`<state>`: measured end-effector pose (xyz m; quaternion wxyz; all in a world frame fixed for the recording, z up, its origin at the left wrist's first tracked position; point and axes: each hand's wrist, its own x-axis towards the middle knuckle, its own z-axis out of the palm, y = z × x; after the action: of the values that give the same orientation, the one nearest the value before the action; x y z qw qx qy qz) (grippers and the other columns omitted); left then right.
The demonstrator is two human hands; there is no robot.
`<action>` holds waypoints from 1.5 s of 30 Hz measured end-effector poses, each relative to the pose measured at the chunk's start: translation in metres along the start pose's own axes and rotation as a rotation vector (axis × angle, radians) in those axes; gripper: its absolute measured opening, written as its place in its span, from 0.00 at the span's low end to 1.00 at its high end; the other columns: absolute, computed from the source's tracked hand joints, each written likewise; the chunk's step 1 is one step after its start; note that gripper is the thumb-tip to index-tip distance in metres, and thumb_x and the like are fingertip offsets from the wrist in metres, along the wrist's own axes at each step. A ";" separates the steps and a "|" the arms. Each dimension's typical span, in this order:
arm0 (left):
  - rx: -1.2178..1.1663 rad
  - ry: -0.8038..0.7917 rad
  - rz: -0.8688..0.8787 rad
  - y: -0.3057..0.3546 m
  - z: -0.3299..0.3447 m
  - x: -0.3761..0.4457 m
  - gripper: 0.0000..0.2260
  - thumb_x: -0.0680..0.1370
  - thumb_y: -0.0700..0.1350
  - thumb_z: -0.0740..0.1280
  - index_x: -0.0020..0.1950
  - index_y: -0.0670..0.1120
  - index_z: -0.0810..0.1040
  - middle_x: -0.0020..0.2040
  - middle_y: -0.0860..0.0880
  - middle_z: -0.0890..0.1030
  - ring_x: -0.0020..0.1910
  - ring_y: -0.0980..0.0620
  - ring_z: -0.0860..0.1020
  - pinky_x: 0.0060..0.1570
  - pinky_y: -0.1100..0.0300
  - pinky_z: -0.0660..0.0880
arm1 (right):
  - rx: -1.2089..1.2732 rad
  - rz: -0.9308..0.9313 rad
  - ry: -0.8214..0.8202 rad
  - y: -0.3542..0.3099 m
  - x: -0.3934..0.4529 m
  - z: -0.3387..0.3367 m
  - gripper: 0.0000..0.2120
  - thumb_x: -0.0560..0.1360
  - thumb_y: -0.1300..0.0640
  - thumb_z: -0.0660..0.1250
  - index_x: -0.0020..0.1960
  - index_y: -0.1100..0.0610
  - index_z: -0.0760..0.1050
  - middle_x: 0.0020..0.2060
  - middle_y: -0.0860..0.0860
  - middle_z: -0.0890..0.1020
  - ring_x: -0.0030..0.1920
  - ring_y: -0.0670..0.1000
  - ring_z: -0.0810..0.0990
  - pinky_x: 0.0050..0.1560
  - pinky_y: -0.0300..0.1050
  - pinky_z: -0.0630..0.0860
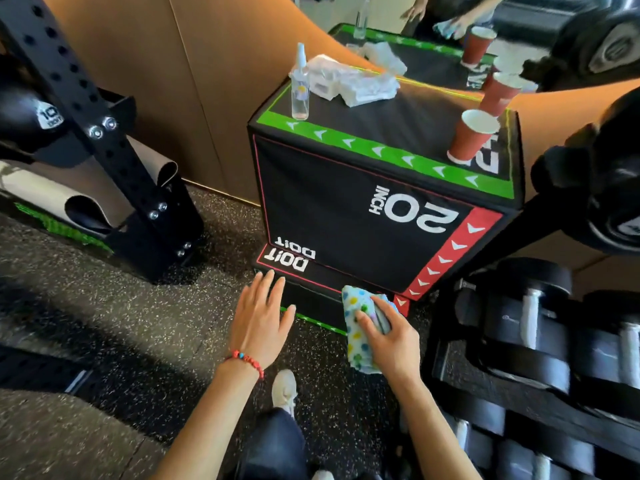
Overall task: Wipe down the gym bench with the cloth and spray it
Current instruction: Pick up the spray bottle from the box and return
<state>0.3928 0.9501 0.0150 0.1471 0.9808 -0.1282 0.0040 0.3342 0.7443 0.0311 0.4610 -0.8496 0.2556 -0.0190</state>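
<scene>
Our right hand (pixel 388 334) pinches the white dotted cloth (pixel 360 323) against the black padded box (pixel 346 209); our left hand's (pixel 259 323) spread fingers touch its base.

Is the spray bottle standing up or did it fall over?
Standing up. The spray bottle sits upright on the box top, nozzle pointing up, beside the wipes.

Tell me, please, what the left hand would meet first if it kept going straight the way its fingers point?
Probably the low front face of the black plyo box: the left hand lies open with fingertips already at its bottom edge, near the DOiT logo. Actual contact is unclear from this view.
</scene>
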 end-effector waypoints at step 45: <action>-0.776 0.427 0.049 -0.008 -0.070 0.456 0.16 0.76 0.46 0.65 0.59 0.38 0.74 0.50 0.45 0.79 0.46 0.52 0.74 0.45 0.78 0.65 | 0.315 -0.026 0.327 -0.194 0.313 0.039 0.17 0.69 0.49 0.72 0.57 0.46 0.77 0.47 0.44 0.82 0.47 0.41 0.80 0.48 0.37 0.76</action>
<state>0.8375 0.8640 0.1008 0.5275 0.8267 -0.1102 0.1614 0.6973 0.7191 0.0993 0.5399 -0.7561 0.3098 -0.2022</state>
